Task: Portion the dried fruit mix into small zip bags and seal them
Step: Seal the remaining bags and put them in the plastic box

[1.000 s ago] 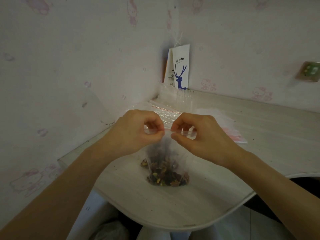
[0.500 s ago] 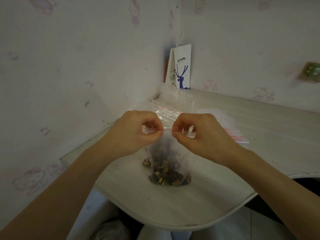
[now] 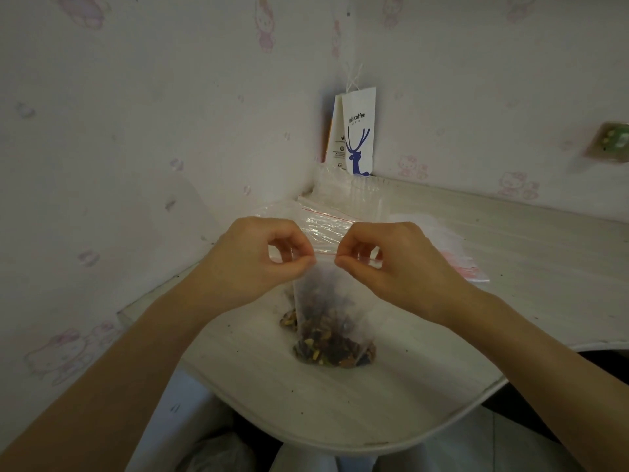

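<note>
Clear zip bag (image 3: 335,301) stands on the near worktop (image 3: 425,386), fruit mix (image 3: 335,349) at its bottom. Your left hand (image 3: 258,257) and right hand (image 3: 388,260) pinch its top strip between thumb and forefinger.

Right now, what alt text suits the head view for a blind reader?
The left hand and right hand pinch the top of a small clear plastic zip bag of dried fruit mix on a pale wooden table. Behind are spare clear zip bags and a white paper bag.
</note>
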